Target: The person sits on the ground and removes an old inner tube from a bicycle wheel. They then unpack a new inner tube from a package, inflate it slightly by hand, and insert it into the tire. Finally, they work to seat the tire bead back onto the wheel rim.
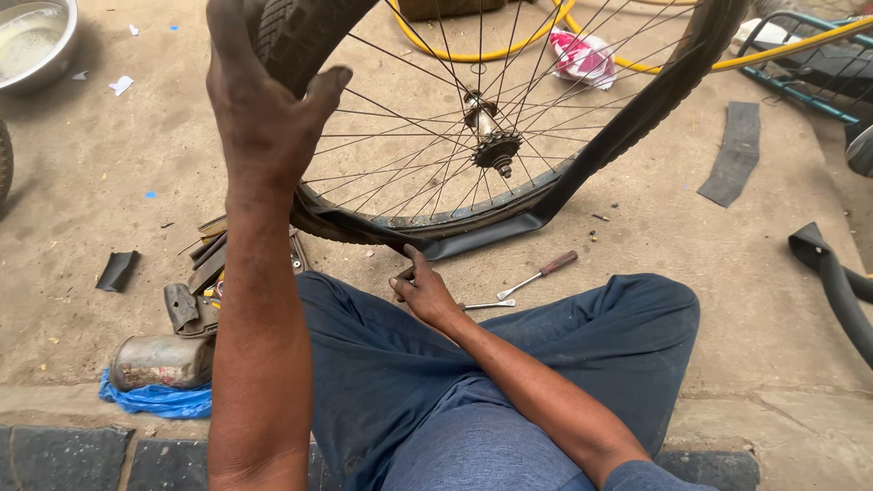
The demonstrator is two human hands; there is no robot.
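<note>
A spoked bicycle wheel (482, 145) stands upright on the ground in front of me, its black tyre (627, 118) partly pulled off the rim, with a black inner tube (473, 241) sagging out at the bottom. My left hand (264, 100) grips the tyre at the upper left of the wheel. My right hand (423, 291) rests low by my knee, fingers curled at the loose tube's lower end, close to a thin metal lever (486, 305).
A screwdriver (536, 273) with a reddish handle lies beside my leg. A pile of tools and rubber scraps (205, 273), a metal can (159, 362) and blue cloth sit at left. Rubber strips (732, 155) lie right; a yellow hose (473, 55) and metal bowl (32, 41) beyond.
</note>
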